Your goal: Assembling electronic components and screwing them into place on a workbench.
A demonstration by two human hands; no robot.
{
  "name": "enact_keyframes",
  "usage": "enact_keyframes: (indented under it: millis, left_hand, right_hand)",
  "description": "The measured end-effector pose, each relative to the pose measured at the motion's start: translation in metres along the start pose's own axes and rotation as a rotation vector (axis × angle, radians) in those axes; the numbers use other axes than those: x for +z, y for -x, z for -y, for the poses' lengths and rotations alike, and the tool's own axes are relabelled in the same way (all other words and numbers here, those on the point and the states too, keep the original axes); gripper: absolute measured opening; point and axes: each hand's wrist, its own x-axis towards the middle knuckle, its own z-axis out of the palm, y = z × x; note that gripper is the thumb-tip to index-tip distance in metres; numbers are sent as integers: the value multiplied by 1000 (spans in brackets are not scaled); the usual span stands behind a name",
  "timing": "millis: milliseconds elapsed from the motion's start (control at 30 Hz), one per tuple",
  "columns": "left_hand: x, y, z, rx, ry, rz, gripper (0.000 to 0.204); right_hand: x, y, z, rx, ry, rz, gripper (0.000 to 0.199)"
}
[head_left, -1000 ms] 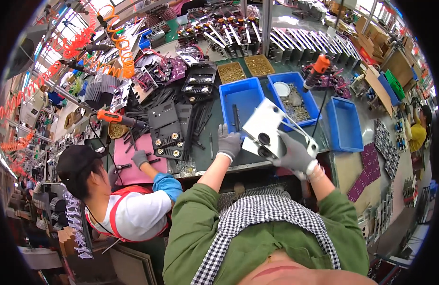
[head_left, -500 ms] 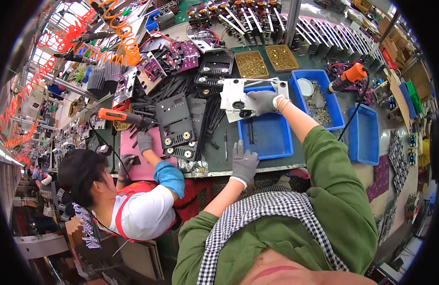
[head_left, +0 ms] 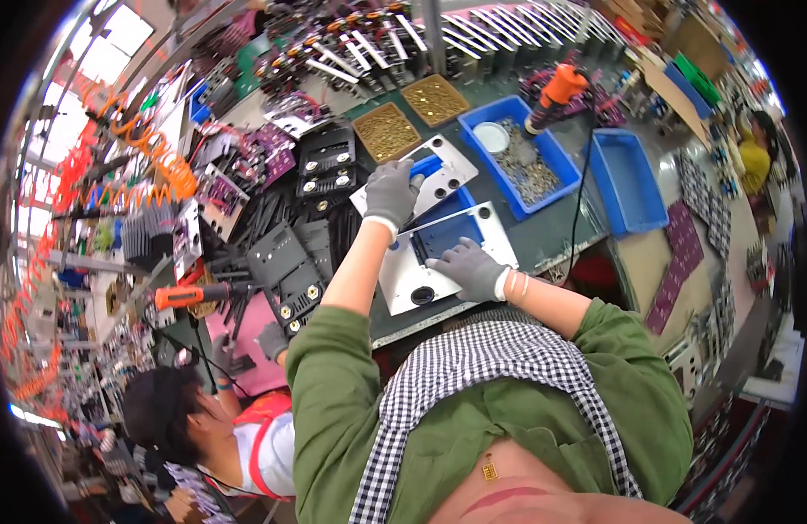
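Observation:
My left hand, in a grey glove, grips the left part of a white metal panel with round holes and a cut-out. Nearer to me, my right hand, gloved alike, is closed over the inner edge of a second white panel. This one has a large opening and a black-ringed hole at its near edge. Both panels are over a blue bin, which shows through the openings. Some fingertips are hidden behind the panels.
Left, a co-worker works at a pink mat beside dark panels and an orange power screwdriver. Brass-coloured parts fill two trays. Right, another orange screwdriver stands by a blue parts bin and another blue bin.
My left hand has left the table's front edge and taken hold of the far panel. My right hand has drawn the other panel towards me, so the two are apart. The view has shifted right.

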Motion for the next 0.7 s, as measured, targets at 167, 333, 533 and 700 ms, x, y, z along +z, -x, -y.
enact_keyframes:
  millis: [167,333,533,700]
  left_hand:
    - [64,-32,7,-153,-17,503,37]
    - [56,-28,13,238,-136,238,33]
    - [62,-3,12,18,-15,482,37]
    - [41,3,8,253,-8,23,62]
  right_hand:
    - [22,-12,1,88,-18,29,73]
    - [30,-8,1,96,-4,-48,62]
    - [43,-13,-5,94,-11,-34,73]
    - [45,26,-14,-46,74,-477,95]
